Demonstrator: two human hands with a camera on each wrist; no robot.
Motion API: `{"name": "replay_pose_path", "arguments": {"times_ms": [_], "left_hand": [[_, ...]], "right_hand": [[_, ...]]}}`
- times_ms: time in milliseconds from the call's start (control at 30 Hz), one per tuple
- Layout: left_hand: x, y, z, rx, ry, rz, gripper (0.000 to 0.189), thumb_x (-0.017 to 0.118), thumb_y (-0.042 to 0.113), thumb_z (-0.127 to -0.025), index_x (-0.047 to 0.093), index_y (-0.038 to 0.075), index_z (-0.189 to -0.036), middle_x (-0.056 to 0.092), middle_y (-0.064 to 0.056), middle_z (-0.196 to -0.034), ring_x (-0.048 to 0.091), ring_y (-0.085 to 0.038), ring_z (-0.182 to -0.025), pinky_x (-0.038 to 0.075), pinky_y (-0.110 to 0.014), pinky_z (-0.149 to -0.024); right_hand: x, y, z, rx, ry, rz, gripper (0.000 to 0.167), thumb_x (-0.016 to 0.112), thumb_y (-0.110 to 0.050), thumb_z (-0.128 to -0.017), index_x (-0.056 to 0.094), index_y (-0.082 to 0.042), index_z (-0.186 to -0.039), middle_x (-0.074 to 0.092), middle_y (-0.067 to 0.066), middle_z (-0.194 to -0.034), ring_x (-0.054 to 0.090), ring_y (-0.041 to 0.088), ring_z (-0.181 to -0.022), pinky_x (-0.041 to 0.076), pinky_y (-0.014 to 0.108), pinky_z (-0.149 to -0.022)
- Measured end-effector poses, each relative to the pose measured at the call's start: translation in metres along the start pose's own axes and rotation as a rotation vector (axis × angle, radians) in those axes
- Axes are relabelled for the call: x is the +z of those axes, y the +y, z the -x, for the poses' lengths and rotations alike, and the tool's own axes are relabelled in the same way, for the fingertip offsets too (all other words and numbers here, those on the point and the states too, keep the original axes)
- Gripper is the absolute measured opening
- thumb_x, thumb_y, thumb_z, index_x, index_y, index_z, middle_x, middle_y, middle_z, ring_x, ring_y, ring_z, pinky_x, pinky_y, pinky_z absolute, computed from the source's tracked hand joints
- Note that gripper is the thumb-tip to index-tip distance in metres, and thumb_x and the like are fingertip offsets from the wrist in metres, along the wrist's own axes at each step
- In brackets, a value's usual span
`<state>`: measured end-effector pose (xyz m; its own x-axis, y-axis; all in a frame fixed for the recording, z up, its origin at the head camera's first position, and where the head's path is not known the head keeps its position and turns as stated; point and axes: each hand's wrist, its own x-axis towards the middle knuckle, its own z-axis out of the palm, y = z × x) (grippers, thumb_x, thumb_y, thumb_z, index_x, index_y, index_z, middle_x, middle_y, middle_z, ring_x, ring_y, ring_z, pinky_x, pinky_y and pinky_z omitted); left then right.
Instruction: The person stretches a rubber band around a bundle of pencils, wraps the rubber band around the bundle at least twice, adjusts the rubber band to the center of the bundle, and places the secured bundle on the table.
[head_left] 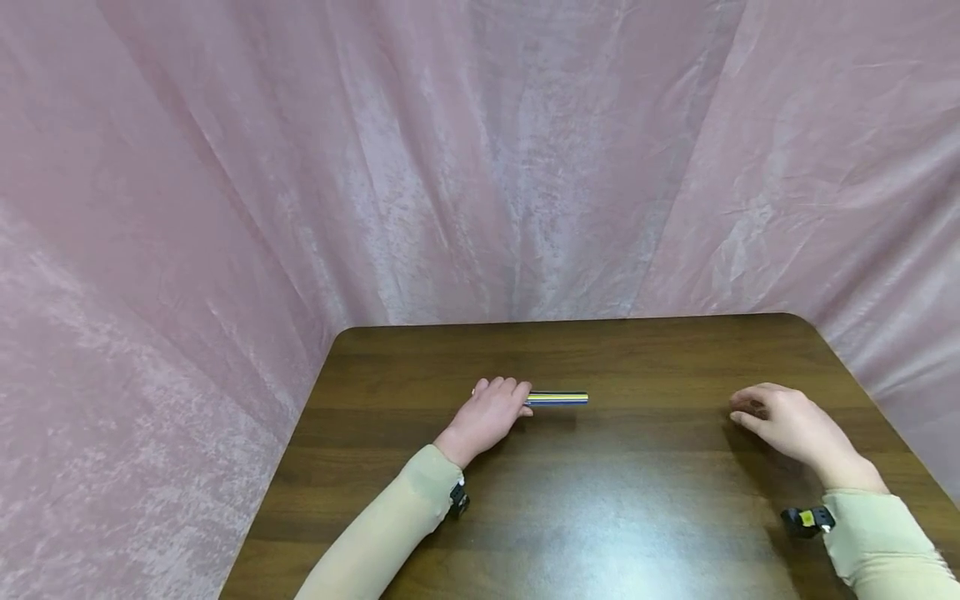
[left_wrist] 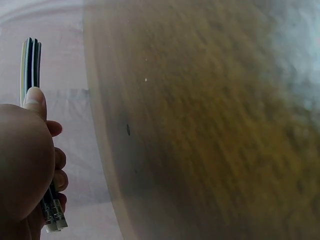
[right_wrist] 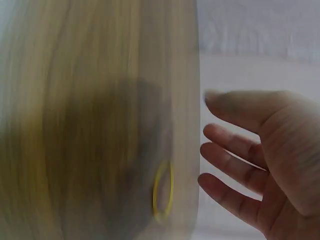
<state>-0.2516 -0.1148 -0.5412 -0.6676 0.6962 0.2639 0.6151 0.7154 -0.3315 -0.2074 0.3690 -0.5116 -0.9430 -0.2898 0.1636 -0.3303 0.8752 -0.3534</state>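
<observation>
Fingers of the left hand point(head_left: 483, 417) wrapped round a bundle of pencils point(head_left: 558, 398) over the table point(head_left: 637, 483), right hand point(head_left: 798, 425) well apart, loosely curved, thumb and fingertips separated. Broad room between the two, a yellow loop point(right_wrist: 170, 190) near a table edge in the right wrist view, pink curtain point(head_left: 525, 167) close behind the far edge. Pencil middles hidden by the grip, exact number unclear, sleeves point(head_left: 382, 525) cut off by the frame.

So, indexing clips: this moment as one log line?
left hand: grips slim multicoloured pencils | right hand: holds nothing | thin yellow loop: on brown wooden table
</observation>
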Motion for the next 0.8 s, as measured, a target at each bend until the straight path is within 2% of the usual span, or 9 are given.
{"name": "replay_pose_path", "arguments": {"times_ms": [133,267,567,700,800], "left_hand": [[-0.001,-0.001,0.000,0.003,-0.001,0.028,0.036,0.053,0.050,-0.109,0.058,0.015,-0.115,0.057,0.004,-0.088,0.055,-0.017,-0.077,0.020,-0.028,-0.069],[-0.001,0.000,0.000,0.003,-0.012,0.033,0.036,0.053,0.050,-0.109,0.058,0.016,-0.117,0.059,0.004,-0.090,0.056,-0.017,-0.079,0.022,-0.029,-0.069],[0.000,0.003,0.001,-0.007,-0.007,0.029,0.036,0.055,0.051,-0.108,0.059,0.017,-0.117,0.059,0.005,-0.089,0.054,-0.017,-0.077,0.023,-0.029,-0.069],[0.001,0.003,0.001,-0.006,0.016,0.017,0.035,0.056,0.051,-0.107,0.060,0.017,-0.115,0.059,0.005,-0.088,0.054,-0.017,-0.076,0.020,-0.029,-0.069],[0.001,0.003,0.002,-0.005,0.038,0.011,0.035,0.058,0.051,-0.107,0.060,0.017,-0.114,0.059,0.006,-0.088,0.055,-0.017,-0.076,0.021,-0.028,-0.069]], "right_hand": [[-0.012,0.022,0.015,0.069,-0.049,0.041,0.029,0.083,-0.028,-0.095,0.078,-0.005,-0.113,0.075,0.018,-0.112,0.070,0.046,-0.104,0.052,0.065,-0.082],[-0.016,0.035,0.025,0.126,-0.079,0.070,0.026,0.084,-0.030,-0.093,0.078,-0.009,-0.107,0.074,0.019,-0.110,0.069,0.048,-0.102,0.051,0.065,-0.078],[-0.007,0.042,0.029,0.121,-0.082,0.079,0.013,0.087,-0.024,-0.090,0.077,-0.016,-0.093,0.072,0.015,-0.105,0.070,0.047,-0.099,0.051,0.066,-0.078],[-0.006,0.044,0.028,0.112,-0.087,0.092,0.012,0.085,-0.021,-0.091,0.075,-0.018,-0.086,0.070,0.013,-0.099,0.070,0.040,-0.092,0.052,0.063,-0.077],[-0.002,0.045,0.028,0.096,-0.088,0.104,0.016,0.082,-0.020,-0.092,0.071,-0.018,-0.082,0.067,0.009,-0.094,0.066,0.030,-0.084,0.053,0.058,-0.075]]}}
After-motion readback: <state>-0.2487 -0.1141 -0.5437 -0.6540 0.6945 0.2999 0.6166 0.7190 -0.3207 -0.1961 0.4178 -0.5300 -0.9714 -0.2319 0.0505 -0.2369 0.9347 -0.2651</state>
